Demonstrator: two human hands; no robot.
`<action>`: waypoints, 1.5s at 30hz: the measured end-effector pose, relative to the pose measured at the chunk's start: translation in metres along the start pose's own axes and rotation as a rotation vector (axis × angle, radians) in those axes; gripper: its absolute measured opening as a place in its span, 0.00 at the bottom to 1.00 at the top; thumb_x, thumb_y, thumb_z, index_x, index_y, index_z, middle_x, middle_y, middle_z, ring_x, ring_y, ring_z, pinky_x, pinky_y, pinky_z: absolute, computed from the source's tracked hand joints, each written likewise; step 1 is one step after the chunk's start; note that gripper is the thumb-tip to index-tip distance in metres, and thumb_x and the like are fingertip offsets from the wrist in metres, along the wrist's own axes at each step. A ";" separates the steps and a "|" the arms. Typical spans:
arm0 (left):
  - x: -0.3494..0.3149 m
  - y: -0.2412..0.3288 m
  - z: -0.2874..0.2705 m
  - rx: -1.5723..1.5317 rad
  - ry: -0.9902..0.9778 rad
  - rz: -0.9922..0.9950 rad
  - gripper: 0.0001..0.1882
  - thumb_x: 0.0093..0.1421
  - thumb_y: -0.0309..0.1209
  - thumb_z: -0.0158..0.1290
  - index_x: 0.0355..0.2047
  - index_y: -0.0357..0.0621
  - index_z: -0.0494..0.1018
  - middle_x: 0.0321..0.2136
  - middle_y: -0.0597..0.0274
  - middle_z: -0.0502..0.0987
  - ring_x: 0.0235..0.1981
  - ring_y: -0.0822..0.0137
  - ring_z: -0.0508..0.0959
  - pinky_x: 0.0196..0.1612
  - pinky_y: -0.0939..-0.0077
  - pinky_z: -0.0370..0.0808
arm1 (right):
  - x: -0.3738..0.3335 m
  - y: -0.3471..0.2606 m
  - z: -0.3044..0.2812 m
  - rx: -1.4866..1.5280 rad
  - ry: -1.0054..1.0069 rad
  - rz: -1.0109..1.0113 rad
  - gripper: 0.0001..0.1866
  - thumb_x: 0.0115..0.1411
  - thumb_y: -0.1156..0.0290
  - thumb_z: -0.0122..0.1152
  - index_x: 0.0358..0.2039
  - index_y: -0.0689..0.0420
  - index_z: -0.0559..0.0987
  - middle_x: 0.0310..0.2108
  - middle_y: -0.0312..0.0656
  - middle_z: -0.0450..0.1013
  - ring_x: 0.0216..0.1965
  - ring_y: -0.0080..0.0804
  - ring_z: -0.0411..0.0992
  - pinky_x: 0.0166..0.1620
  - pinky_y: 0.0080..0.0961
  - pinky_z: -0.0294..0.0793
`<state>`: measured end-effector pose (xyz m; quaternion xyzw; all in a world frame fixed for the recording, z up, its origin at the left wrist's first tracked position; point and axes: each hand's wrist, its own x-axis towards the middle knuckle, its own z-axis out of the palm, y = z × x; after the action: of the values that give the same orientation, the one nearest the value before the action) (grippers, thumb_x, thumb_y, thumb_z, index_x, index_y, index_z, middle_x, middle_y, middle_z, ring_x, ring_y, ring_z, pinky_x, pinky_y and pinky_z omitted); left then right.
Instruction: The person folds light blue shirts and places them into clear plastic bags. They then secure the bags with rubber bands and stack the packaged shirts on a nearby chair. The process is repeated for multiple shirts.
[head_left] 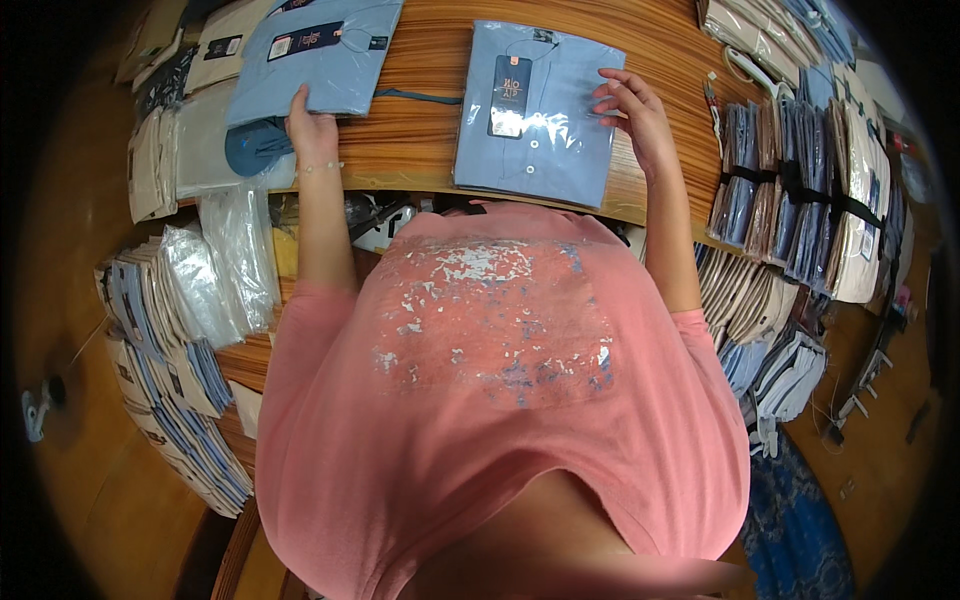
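Observation:
My left hand [314, 132] grips the near edge of a light blue folded shirt in a clear bag [340, 75], with the thumb on top and the fingers hidden below. A dark hang tag lies on that shirt. In front of me on the wooden table [425, 140] is a second blue packed shirt [570, 110], with white buttons and a dark tag on a string. My right hand [640, 118] is at its right edge, fingers apart and slightly bent, holding nothing. Whether its fingertips touch the bag I cannot tell.
Beige packed garments [152, 165] and clear plastic bags [235, 250] lie to the left. Strapped bundles of packed garments [800, 190] stand at the right, near a white-handled tool [745, 66]. More folded garments [165, 370] are stacked lower left. A dark blue strap [420, 97] crosses the table.

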<state>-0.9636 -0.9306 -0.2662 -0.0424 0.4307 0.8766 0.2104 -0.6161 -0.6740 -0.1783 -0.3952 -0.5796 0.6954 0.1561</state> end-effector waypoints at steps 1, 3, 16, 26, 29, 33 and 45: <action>-0.008 -0.005 0.020 0.129 0.155 0.178 0.25 0.51 0.17 0.50 0.49 0.38 0.54 0.47 0.53 0.64 0.48 0.59 0.66 0.50 0.63 0.66 | -0.001 -0.004 0.003 -0.011 -0.011 -0.023 0.15 0.59 0.65 0.50 0.44 0.57 0.72 0.32 0.37 0.72 0.31 0.22 0.70 0.33 0.17 0.69; -0.032 0.005 0.062 0.263 0.149 0.361 0.23 0.51 0.16 0.50 0.47 0.36 0.57 0.47 0.51 0.65 0.46 0.57 0.68 0.48 0.65 0.68 | 0.001 -0.014 0.004 -0.015 -0.022 -0.080 0.15 0.58 0.65 0.51 0.44 0.57 0.72 0.32 0.37 0.72 0.31 0.22 0.70 0.33 0.17 0.69; -0.154 -0.003 0.161 0.500 -0.516 -0.138 0.27 0.50 0.22 0.52 0.50 0.36 0.57 0.48 0.52 0.64 0.49 0.61 0.66 0.54 0.70 0.61 | -0.030 -0.027 -0.014 0.170 -0.057 -0.010 0.21 0.61 0.61 0.46 0.51 0.60 0.67 0.41 0.38 0.70 0.39 0.24 0.68 0.42 0.23 0.70; -0.119 -0.084 0.076 1.135 -0.864 0.118 0.32 0.51 0.29 0.54 0.55 0.33 0.54 0.55 0.44 0.55 0.59 0.51 0.54 0.60 0.65 0.50 | -0.031 0.050 -0.035 -0.238 0.086 0.095 0.16 0.56 0.71 0.54 0.45 0.59 0.70 0.26 0.33 0.68 0.25 0.19 0.69 0.24 0.15 0.71; -0.115 -0.091 0.069 1.203 -0.894 0.094 0.34 0.53 0.31 0.54 0.56 0.33 0.52 0.56 0.44 0.55 0.58 0.52 0.55 0.60 0.66 0.51 | -0.032 0.063 -0.035 -0.234 0.083 0.112 0.17 0.56 0.70 0.54 0.46 0.59 0.69 0.25 0.35 0.69 0.25 0.20 0.69 0.23 0.14 0.68; -0.100 -0.066 0.103 0.691 -0.400 -0.054 0.34 0.57 0.34 0.51 0.58 0.34 0.48 0.56 0.44 0.54 0.59 0.53 0.54 0.61 0.66 0.51 | -0.042 0.048 -0.035 -0.463 0.203 -0.004 0.18 0.54 0.68 0.56 0.44 0.63 0.71 0.25 0.40 0.70 0.22 0.25 0.71 0.26 0.20 0.70; 0.100 -0.085 0.108 -0.266 0.082 -0.594 0.31 0.63 0.46 0.39 0.54 0.31 0.52 0.50 0.46 0.65 0.54 0.52 0.64 0.58 0.58 0.61 | -0.076 0.042 -0.038 -0.306 0.315 0.066 0.18 0.56 0.61 0.55 0.45 0.56 0.72 0.27 0.37 0.71 0.28 0.23 0.71 0.28 0.19 0.65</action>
<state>-1.0085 -0.7675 -0.2869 -0.2284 0.2895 0.8230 0.4320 -0.5294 -0.7114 -0.1898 -0.5367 -0.6335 0.5338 0.1603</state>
